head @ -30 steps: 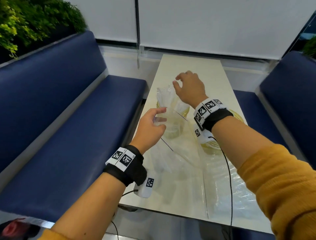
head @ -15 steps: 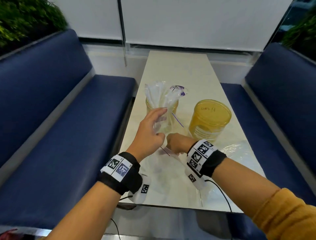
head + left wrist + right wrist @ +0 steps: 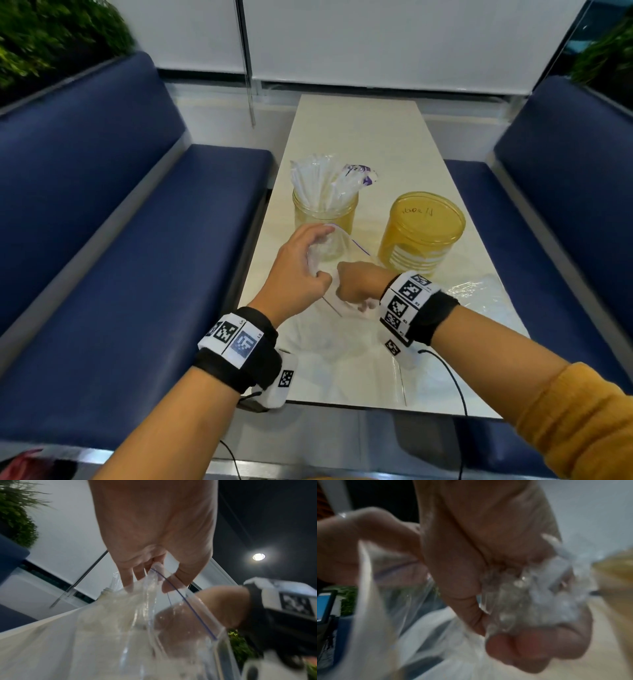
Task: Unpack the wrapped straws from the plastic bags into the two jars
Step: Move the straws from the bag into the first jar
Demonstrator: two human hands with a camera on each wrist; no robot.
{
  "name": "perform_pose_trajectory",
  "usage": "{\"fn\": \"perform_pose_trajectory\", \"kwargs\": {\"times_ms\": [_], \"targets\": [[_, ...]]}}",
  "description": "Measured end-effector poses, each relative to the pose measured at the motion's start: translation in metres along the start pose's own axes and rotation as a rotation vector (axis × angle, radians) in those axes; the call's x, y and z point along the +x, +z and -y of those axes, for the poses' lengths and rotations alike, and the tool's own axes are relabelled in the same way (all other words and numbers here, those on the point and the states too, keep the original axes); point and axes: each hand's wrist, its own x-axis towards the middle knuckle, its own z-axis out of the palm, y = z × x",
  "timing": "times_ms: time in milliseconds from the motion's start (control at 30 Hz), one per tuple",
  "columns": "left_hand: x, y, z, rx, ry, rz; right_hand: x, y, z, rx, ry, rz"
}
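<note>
A clear zip bag (image 3: 342, 241) with a blue seal line is held up in front of the open left jar (image 3: 323, 214). My left hand (image 3: 317, 255) pinches its rim (image 3: 155, 573). My right hand (image 3: 352, 291) is inside the bag, fingers curled round a bunch of wrapped straws (image 3: 534, 595); that view is blurred. The left jar holds several wrapped straws (image 3: 317, 178) standing upright. The right jar (image 3: 421, 240) stands beside it with its yellow lid on.
Flattened clear plastic bags (image 3: 346, 346) lie on the cream table (image 3: 359, 137) under my wrists, with another bag (image 3: 479, 294) at the right edge. Blue benches (image 3: 120, 257) flank the table on both sides. Cables hang from both wrist bands.
My right hand came down from above the left jar and went into the bag. My left hand kept hold of the bag and closed tighter on its rim.
</note>
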Motion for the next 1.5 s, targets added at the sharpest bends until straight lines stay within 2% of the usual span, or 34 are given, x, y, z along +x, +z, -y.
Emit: {"fn": "perform_pose_trajectory", "kwargs": {"times_ms": [133,267,333,400,500,600,733,800,900,967,1067,1133,1267,1500], "targets": [[0.001,0.007,0.000,0.199,0.003,0.086,-0.032,-0.035,0.001,-0.227,-0.055,-0.076],[0.003,0.019,0.001,0.302,-0.017,0.090,-0.051,-0.067,-0.001,-0.299,-0.097,-0.037],[0.007,0.025,0.003,0.332,-0.008,0.041,-0.055,-0.076,-0.002,-0.241,-0.118,-0.003],[0.013,0.031,0.005,0.361,0.028,-0.074,-0.061,-0.082,-0.001,-0.172,-0.148,0.000],[0.019,0.035,0.006,0.353,0.074,-0.216,-0.070,-0.089,-0.004,-0.100,-0.199,-0.067],[0.022,0.035,0.006,0.327,0.009,-0.224,-0.078,-0.099,-0.011,0.105,-0.243,-0.142],[0.025,0.032,0.009,0.184,-0.134,-0.313,-0.088,-0.115,-0.025,0.622,-0.396,-0.316],[0.028,0.028,0.011,0.117,-0.149,-0.354,-0.082,-0.110,-0.027,0.739,-0.516,-0.378],[0.033,0.023,0.006,0.039,-0.126,-0.371,-0.058,-0.085,-0.014,0.879,-0.663,-0.364],[0.035,0.020,0.000,-0.031,-0.120,-0.371,-0.040,-0.064,0.004,0.930,-0.654,-0.424],[0.033,0.017,-0.002,-0.096,-0.187,-0.372,-0.020,-0.047,0.030,0.983,-0.582,-0.597],[0.029,0.015,0.000,-0.123,-0.224,-0.352,-0.016,-0.048,0.040,1.061,-0.583,-0.609],[0.025,0.013,0.000,-0.213,-0.286,-0.331,-0.033,-0.075,0.046,1.072,-0.697,-0.710],[0.022,0.005,0.001,-0.243,-0.332,-0.308,-0.054,-0.171,0.030,1.312,-0.896,-0.713]]}}
